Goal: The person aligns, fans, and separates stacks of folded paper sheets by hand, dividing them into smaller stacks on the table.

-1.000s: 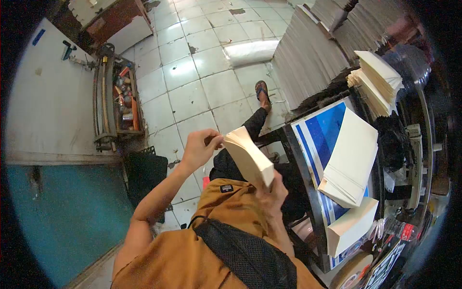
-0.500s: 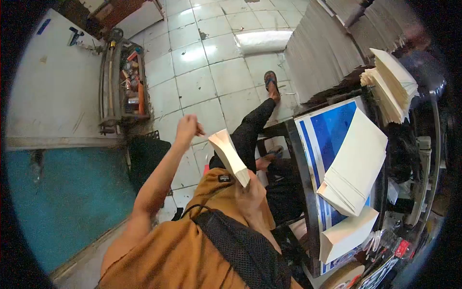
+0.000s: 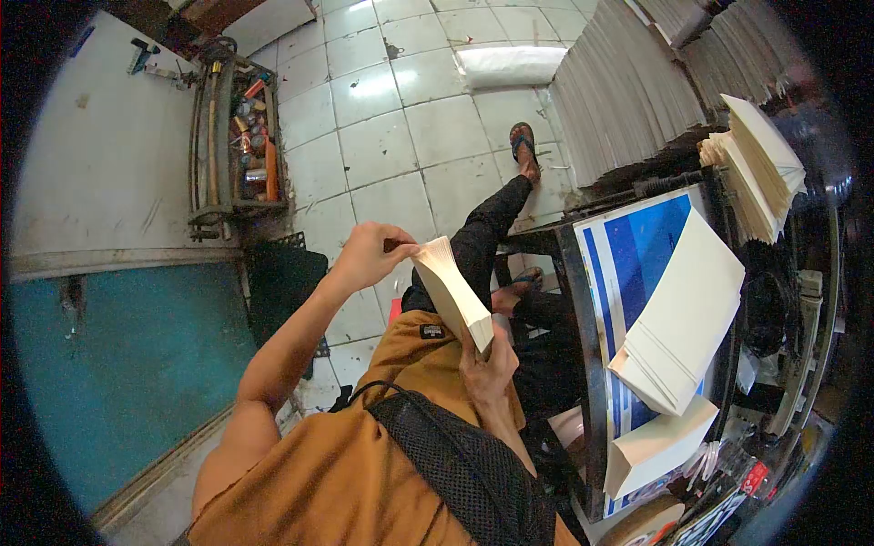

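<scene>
A thick sheaf of cream paper, bent into a curve, is held over my lap. Its lower end is gripped by my right hand, with the fingers closed around it. At the far upper corner, my left hand has thumb and forefinger pinched on the edges of the sheets, which are slightly fanned there. Beside me on the right, a larger spread stack of cream paper lies on a blue and white printed board. A smaller curved stack rests just below it.
More folded paper stands behind the board, near tall grey stacks of sheets. To the left are a wooden rack of tools and bottles and a white and teal panel. White floor tiles stretch ahead of my outstretched leg.
My left hand has moved right and met the upper corner of the paper sheaf, pinching it. The right hand keeps its hold on the lower end. The whole view has shifted slightly.
</scene>
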Action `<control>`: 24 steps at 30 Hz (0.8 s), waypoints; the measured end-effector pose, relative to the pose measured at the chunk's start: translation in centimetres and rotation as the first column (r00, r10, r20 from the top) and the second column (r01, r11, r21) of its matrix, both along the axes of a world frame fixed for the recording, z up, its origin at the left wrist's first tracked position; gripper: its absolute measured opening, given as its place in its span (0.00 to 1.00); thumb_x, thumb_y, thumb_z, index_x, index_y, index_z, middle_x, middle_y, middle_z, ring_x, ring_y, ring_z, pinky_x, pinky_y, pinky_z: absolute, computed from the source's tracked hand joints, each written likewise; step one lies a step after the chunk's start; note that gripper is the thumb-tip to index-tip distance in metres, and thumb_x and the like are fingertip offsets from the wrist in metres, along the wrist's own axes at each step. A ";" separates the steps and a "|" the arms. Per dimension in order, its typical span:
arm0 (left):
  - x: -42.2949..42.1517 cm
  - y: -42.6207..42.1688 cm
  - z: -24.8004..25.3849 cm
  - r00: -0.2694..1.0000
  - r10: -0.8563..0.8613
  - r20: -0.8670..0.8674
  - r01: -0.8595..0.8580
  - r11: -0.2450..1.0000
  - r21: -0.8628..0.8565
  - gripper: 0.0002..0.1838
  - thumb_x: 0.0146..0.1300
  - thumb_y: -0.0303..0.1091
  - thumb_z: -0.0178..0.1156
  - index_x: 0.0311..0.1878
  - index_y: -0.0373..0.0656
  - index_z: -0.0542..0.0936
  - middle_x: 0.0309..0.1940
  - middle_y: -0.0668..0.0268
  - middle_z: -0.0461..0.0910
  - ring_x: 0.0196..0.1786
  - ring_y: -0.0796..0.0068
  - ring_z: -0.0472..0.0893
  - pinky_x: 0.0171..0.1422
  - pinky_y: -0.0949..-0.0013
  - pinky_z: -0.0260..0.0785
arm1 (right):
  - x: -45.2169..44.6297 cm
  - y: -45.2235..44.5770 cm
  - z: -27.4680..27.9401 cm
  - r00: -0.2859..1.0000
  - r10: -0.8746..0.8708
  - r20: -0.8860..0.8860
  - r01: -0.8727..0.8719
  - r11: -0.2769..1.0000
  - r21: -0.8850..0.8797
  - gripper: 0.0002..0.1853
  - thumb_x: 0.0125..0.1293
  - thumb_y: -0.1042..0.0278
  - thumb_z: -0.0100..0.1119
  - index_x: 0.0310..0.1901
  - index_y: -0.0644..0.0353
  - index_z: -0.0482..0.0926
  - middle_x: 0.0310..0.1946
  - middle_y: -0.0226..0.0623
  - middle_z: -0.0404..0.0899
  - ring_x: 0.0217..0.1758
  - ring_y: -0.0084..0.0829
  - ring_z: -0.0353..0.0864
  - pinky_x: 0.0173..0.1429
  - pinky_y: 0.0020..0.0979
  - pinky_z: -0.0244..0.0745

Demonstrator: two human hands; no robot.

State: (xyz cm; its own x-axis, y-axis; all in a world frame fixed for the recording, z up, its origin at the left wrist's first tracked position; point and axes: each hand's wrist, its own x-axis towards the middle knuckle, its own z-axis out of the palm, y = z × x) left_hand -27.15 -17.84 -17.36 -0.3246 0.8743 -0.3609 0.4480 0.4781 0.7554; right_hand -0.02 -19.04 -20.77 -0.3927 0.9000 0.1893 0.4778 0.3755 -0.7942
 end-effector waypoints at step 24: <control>-0.7 -1.1 -8.9 0.885 0.316 0.343 -0.278 0.948 -0.158 0.17 0.71 0.41 0.55 0.35 0.34 0.77 0.21 0.59 0.75 0.26 0.70 0.76 0.31 0.64 0.67 | -0.4 -0.1 -0.1 1.000 0.025 -0.010 -0.025 1.000 0.004 0.25 0.52 0.76 0.70 0.54 0.61 0.76 0.43 0.47 0.84 0.44 0.49 0.85 0.48 0.41 0.80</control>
State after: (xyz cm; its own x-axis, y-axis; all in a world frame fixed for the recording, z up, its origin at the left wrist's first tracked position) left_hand -27.83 -18.90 -26.25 -0.3944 0.7100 -0.5833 -0.0195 0.6282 0.7778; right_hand -0.38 -19.16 -20.86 -0.4129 0.8893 0.1966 0.4604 0.3900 -0.7975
